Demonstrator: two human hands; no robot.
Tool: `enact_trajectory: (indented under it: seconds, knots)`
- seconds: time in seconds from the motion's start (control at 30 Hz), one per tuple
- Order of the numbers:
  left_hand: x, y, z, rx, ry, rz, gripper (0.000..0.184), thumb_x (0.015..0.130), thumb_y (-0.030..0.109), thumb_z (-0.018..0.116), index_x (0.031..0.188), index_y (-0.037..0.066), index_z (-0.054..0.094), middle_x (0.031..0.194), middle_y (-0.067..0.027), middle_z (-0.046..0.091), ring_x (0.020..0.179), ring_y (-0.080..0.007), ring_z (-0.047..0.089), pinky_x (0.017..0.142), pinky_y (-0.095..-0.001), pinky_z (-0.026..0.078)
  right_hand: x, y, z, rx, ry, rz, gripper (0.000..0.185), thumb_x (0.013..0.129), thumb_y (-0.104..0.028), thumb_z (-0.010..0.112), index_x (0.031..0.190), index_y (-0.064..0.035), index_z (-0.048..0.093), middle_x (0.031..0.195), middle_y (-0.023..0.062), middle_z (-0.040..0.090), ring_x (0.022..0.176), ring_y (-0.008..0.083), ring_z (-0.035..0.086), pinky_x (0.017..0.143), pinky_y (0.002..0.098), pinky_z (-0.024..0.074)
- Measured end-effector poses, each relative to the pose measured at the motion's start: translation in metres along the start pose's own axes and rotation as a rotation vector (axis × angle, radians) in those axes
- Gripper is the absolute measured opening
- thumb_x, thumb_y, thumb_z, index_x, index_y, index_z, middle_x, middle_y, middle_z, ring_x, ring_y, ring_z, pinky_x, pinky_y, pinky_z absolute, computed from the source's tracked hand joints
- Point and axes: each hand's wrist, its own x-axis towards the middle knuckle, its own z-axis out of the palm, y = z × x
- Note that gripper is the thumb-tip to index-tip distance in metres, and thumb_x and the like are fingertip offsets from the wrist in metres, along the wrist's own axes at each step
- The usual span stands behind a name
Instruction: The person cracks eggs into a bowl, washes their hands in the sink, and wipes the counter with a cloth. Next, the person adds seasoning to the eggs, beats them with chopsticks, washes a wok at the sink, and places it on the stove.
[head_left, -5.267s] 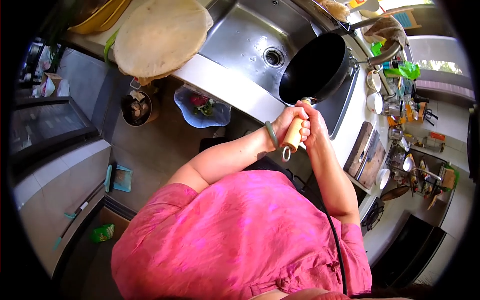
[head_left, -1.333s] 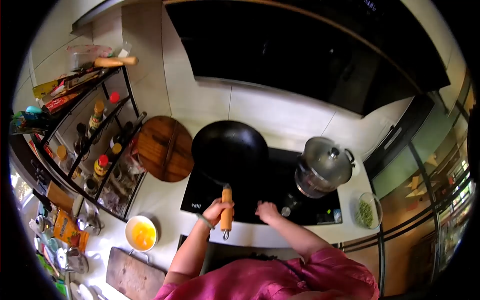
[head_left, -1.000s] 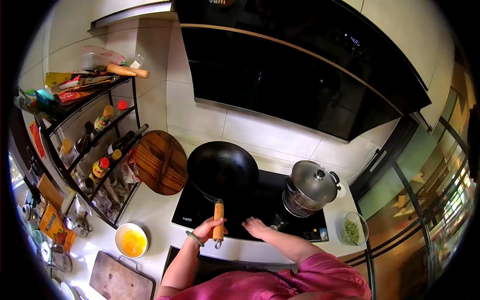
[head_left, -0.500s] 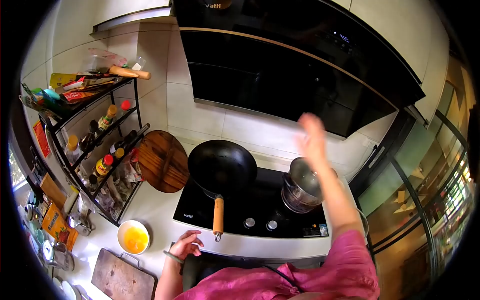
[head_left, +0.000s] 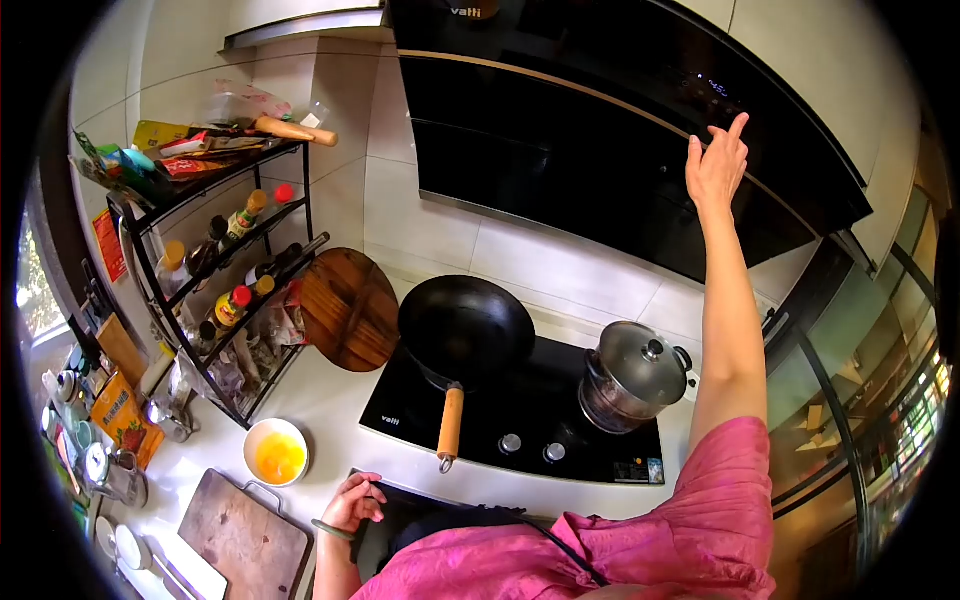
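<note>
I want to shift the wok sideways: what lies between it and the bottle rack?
A round wooden lid with a crossbar is between the bottle rack and the wok, as the head view shows.

a white counter point(head_left: 335, 405) surrounds the front and left of a black glass cooktop point(head_left: 400, 400). on the cooktop, a dark wok point(head_left: 466, 328) sits at the left, its wooden handle toward the front edge, and a lidded pot point(head_left: 632, 378) stands at the right; two round knobs point(head_left: 511, 443) are set near the front. on the counter to the left are a white bowl point(head_left: 251, 448) of yellow liquid, a rectangular cutting board point(head_left: 240, 530) and a black rack point(head_left: 307, 185). its shelves hold bottles point(head_left: 243, 217), packets point(head_left: 190, 147) and, on top, a wooden rolling pin point(head_left: 296, 131).
</note>
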Motion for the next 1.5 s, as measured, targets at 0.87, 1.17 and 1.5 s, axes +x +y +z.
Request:
enact_trajectory:
  seconds: [0.87, 1.17, 1.5]
  knots:
    - [-0.027, -0.019, -0.004, 0.041, 0.147, 0.126, 0.037, 0.087, 0.026, 0.053, 0.110, -0.002, 0.046, 0.072, -0.0138, 0.056, 0.059, -0.0230, 0.056, 0.042, -0.0332, 0.048, -0.048, -0.053, -0.011, 0.344, 0.029, -0.227, 0.031, 0.077, -0.025, 0.061, 0.098, -0.0026, 0.058, 0.130, 0.0193, 0.043, 0.103, 0.0336, 0.047, 0.092, 0.0409, 0.0355]
    - [-0.069, -0.018, -0.020, -0.113, 0.511, 0.126, 0.046, 0.088, 0.024, 0.055, 0.125, 0.004, 0.038, 0.092, -0.0103, 0.058, 0.068, -0.0196, 0.062, 0.062, -0.0303, 0.053, -0.159, -0.154, -0.093, 1.058, -0.670, -0.389, 0.034, 0.080, -0.009, 0.058, 0.114, -0.0030, 0.055, 0.129, 0.0134, 0.047, 0.082, 0.0152, 0.056, 0.066, 0.0238, 0.0455]
    - [-0.053, 0.000, -0.083, -0.476, 0.773, 0.318, 0.086, 0.084, 0.013, 0.059, 0.140, 0.014, -0.007, 0.127, -0.0304, 0.031, 0.095, -0.0372, 0.058, 0.079, -0.0395, 0.053, -0.257, -0.257, -0.208, 1.508, -1.057, -0.213, 0.037, 0.074, -0.012, 0.063, 0.108, 0.0025, 0.056, 0.122, 0.0203, 0.051, 0.079, 0.0175, 0.058, 0.067, 0.0244, 0.0456]
